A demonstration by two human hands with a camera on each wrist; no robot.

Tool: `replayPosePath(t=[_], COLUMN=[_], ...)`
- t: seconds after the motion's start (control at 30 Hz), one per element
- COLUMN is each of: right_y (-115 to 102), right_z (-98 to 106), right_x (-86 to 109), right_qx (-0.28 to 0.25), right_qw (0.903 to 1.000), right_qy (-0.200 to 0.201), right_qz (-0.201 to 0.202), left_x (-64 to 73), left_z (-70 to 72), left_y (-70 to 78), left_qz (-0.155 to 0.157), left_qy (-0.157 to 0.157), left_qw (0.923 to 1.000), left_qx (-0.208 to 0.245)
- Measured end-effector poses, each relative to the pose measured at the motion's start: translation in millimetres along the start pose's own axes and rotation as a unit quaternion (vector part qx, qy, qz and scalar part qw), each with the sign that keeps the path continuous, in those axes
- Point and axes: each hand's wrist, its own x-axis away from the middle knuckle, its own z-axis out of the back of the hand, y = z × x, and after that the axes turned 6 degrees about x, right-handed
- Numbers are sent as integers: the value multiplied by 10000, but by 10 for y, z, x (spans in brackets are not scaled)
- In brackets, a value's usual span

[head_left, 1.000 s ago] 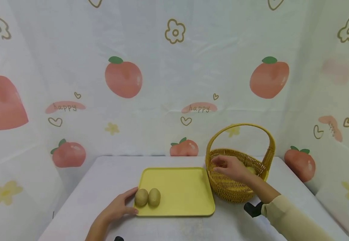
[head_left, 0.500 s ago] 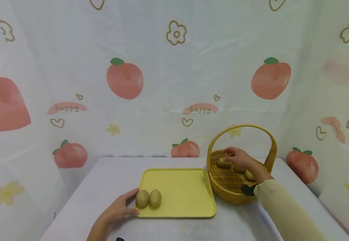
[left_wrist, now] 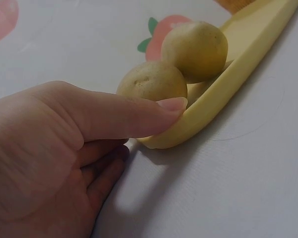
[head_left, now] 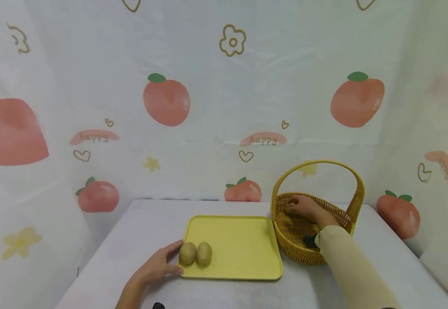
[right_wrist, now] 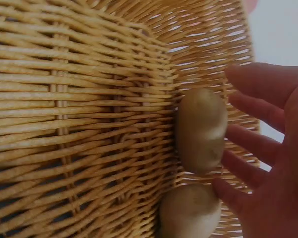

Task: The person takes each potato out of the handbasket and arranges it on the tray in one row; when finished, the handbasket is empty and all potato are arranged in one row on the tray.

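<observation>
In the head view my left hand (head_left: 157,267) lies at the near left corner of a yellow tray (head_left: 243,246). Its thumb rests on the tray rim, and the index finger reaches along the left side. Two potatoes, one (head_left: 187,253) beside the other (head_left: 204,253), sit on the tray by that hand. My right hand (head_left: 308,207) is down inside a wicker basket (head_left: 299,257). The right wrist view has its spread fingertips right at an oblong potato (right_wrist: 201,131) against the basket wall. Below that lies a second potato (right_wrist: 189,210), close to the little finger.
The basket's tall arched handle (head_left: 316,162) rises over the right forearm. Basket and tray stand side by side on a white-covered table (head_left: 154,223). A printed curtain (head_left: 208,167) hangs behind and at both sides.
My right hand has gone deeper into the basket, down to a potato at its far side. The left hand stays at the tray corner. The head view has shifted slightly.
</observation>
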Motion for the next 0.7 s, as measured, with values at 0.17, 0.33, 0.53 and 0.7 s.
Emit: replayPosePath(t=[0.17,0.33,0.53,0.7], right_y=[31,51,49,13], right_z=[-48,-62,-64,-93], right_x=[-44,-57,-58,-57], right_qx=[725,1085,853,863], right_qw=[9973,9940,9959,9959], right_qy=[7,28,-147,-267], right_qz=[101,-120,-248,-6], left_x=[-7,-10,-5,-11], left_z=[-7,-12,-18,-21], left_y=[6,9,20,13], left_qz=[57,95,102,79], left_qy=[33,42,41,10], left_qw=[10000,9999,9999,9999], left_qx=[-8,-27,9,83])
